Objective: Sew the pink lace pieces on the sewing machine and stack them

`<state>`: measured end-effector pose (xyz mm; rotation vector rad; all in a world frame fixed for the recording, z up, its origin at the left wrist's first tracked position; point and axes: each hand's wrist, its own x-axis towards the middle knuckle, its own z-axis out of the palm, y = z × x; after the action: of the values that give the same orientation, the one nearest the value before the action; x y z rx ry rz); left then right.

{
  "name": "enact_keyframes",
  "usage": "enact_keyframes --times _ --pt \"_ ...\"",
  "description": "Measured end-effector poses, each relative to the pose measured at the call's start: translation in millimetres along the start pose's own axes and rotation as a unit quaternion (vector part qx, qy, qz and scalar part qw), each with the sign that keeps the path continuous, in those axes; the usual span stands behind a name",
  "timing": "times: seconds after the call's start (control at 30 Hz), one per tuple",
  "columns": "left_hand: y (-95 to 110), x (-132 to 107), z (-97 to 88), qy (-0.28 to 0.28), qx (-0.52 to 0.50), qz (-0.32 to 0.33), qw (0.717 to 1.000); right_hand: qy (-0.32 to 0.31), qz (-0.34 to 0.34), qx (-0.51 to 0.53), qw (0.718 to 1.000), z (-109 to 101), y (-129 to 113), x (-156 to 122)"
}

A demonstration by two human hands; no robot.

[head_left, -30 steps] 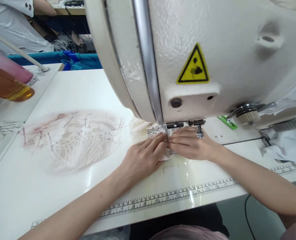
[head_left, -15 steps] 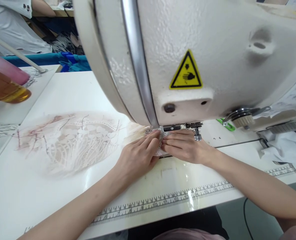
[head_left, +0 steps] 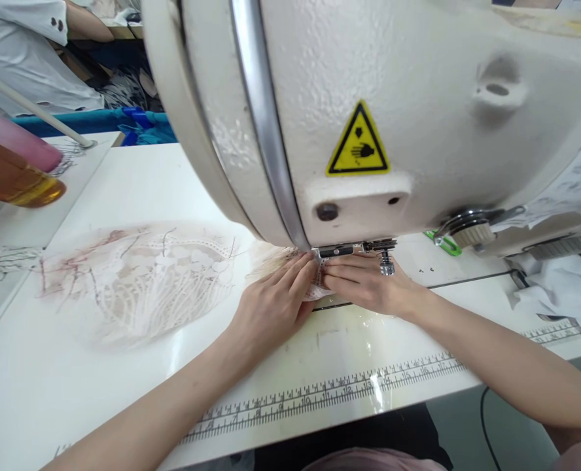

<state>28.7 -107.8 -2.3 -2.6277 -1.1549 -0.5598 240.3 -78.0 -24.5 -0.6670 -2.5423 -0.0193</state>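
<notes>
A large cream sewing machine [head_left: 379,98] fills the upper middle of the view, with a yellow hand-warning sticker [head_left: 358,140] on its face. Under its head, my left hand [head_left: 275,304] and my right hand [head_left: 364,284] lie fingertip to fingertip on a small piece of white lace [head_left: 315,291], pressing it flat right at the presser foot [head_left: 386,258]. Both hands have their fingers held together and stretched over the lace. A wide piece of sheer embroidered lace fabric [head_left: 138,281] spreads out to the left on the white table [head_left: 123,190].
A printed ruler strip [head_left: 330,392] runs along the table's front edge. An amber and pink bottle [head_left: 16,170] juts in at far left. White cloth [head_left: 560,294] lies at right, a green tool [head_left: 442,243] behind the machine. Another person in white [head_left: 30,52] stands at the back left.
Both hands and the small lace piece have crept slightly left and further under the machine head; the view has shifted a little to the right.
</notes>
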Motion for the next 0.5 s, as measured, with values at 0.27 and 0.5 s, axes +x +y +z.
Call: enact_keyframes --times 0.27,0.5 --pt "-0.7 0.4 0.1 0.015 0.015 0.041 0.999 0.038 0.005 -0.073 0.997 -5.6 1.9 -0.4" --pt "-0.3 1.6 0.7 0.023 0.004 0.053 0.998 0.011 0.035 -0.053 0.998 -6.3 7.6 -0.3"
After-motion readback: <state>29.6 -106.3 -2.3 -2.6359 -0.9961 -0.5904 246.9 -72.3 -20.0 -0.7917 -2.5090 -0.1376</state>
